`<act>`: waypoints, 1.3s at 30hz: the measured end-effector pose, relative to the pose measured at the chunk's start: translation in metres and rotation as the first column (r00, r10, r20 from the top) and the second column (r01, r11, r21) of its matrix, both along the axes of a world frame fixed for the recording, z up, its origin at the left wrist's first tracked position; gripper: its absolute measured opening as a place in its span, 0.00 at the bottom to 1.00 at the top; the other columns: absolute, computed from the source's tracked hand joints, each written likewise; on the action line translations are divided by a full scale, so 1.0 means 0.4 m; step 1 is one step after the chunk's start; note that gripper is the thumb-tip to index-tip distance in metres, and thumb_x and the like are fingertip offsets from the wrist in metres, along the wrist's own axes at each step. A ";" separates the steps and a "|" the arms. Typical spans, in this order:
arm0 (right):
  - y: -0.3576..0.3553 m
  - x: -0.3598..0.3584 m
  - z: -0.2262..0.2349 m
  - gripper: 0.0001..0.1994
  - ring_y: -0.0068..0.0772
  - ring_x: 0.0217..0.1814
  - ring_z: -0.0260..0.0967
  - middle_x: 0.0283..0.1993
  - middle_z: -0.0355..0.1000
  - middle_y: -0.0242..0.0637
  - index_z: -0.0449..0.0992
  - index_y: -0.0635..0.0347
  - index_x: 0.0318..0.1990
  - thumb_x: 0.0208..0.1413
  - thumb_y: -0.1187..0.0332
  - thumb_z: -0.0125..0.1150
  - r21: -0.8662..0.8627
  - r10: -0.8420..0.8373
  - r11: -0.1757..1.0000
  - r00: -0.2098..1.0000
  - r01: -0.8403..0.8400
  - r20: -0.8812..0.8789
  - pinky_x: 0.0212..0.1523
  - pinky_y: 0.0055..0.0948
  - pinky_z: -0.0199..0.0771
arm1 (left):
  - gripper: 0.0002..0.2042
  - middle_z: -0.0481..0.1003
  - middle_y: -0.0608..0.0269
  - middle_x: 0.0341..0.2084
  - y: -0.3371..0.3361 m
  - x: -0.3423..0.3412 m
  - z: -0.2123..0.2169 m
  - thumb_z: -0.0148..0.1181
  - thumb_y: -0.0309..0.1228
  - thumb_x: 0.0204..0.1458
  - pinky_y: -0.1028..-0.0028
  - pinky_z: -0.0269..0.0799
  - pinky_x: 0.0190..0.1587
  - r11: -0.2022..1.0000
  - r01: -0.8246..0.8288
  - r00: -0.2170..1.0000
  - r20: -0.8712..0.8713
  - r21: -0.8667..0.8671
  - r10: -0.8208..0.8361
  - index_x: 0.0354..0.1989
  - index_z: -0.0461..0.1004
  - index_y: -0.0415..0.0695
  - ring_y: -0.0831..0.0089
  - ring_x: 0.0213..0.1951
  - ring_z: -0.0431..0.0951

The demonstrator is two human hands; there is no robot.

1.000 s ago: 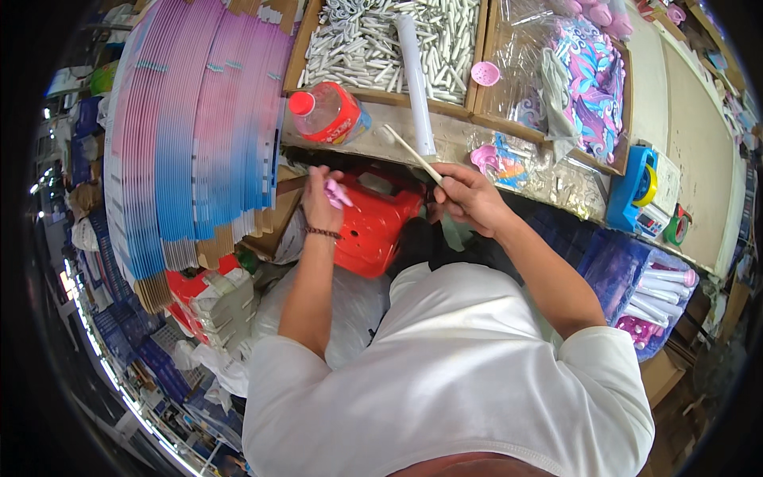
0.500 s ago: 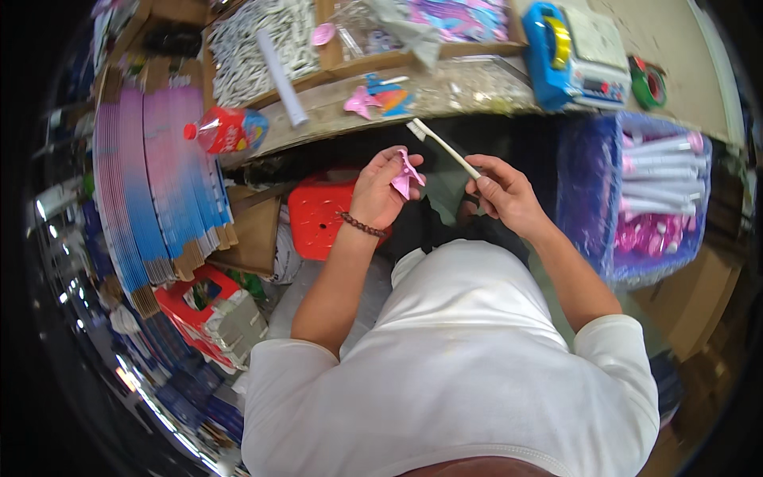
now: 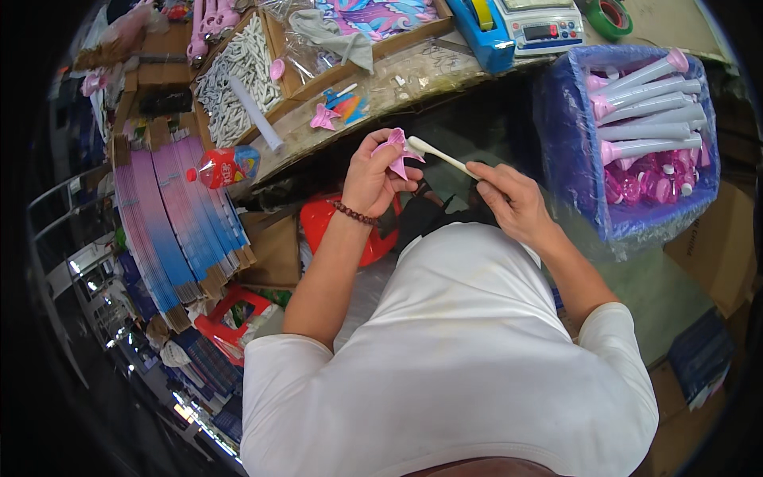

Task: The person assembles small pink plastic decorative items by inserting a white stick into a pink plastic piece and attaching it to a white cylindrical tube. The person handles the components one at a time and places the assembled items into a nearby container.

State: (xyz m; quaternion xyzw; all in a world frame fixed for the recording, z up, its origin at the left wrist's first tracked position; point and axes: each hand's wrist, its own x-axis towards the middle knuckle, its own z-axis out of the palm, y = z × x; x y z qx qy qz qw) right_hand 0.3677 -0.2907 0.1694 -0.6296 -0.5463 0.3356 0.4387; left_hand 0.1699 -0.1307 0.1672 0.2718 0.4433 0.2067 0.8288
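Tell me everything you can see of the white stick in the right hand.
The white stick is thin, straight and looks like plastic, with a slightly thicker rounded tip. It slants up toward the left. The right hand pinches its lower end, and the tip meets the pink folded piece held in the left hand, in front of the table edge.

1. The person wore a plain white T-shirt [image 3: 453,358] with short sleeves that ended above the elbows.
2. Both forearms were bare.
3. A bracelet [image 3: 352,212] of dark reddish-brown beads circled the wrist of the left hand [image 3: 380,173].
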 end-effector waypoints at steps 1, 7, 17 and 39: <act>0.003 -0.001 -0.004 0.16 0.33 0.26 0.65 0.26 0.65 0.36 0.75 0.54 0.53 0.55 0.74 0.58 0.010 -0.010 1.000 0.999 0.009 0.032 0.29 0.29 0.66 | 0.11 0.76 0.50 0.33 0.004 0.006 0.009 0.50 0.25 0.57 0.71 0.80 0.20 0.999 -0.007 0.995 -0.100 0.044 0.011 0.47 0.64 0.38 0.64 0.22 0.80; 0.018 0.001 -0.015 0.18 0.32 0.21 0.64 0.24 0.65 0.34 0.78 0.47 0.51 0.52 0.74 0.62 0.058 -0.009 0.998 0.992 0.002 0.127 0.23 0.29 0.65 | 0.10 0.75 0.54 0.25 0.016 -0.019 0.013 0.51 0.29 0.56 0.74 0.73 0.13 0.995 0.038 0.986 -0.167 0.091 -0.022 0.44 0.65 0.38 0.69 0.15 0.76; 0.012 0.015 -0.015 0.18 0.32 0.21 0.66 0.24 0.66 0.31 0.78 0.44 0.49 0.49 0.74 0.63 0.093 0.058 0.993 0.977 -0.078 0.207 0.21 0.29 0.67 | 0.06 0.70 0.59 0.14 -0.007 -0.006 0.017 0.47 0.29 0.55 0.78 0.54 0.07 0.995 0.046 0.949 -0.314 0.094 -0.014 0.37 0.66 0.40 0.77 0.07 0.62; 0.062 0.016 -0.008 0.20 0.36 0.20 0.68 0.24 0.67 0.33 0.78 0.45 0.49 0.47 0.74 0.62 0.093 0.106 0.987 0.970 -0.129 0.219 0.20 0.32 0.66 | 0.07 0.66 0.61 0.13 -0.035 0.008 0.032 0.42 0.30 0.58 0.78 0.48 0.08 0.994 -0.091 0.988 -0.132 -0.058 0.083 0.31 0.66 0.43 0.78 0.06 0.55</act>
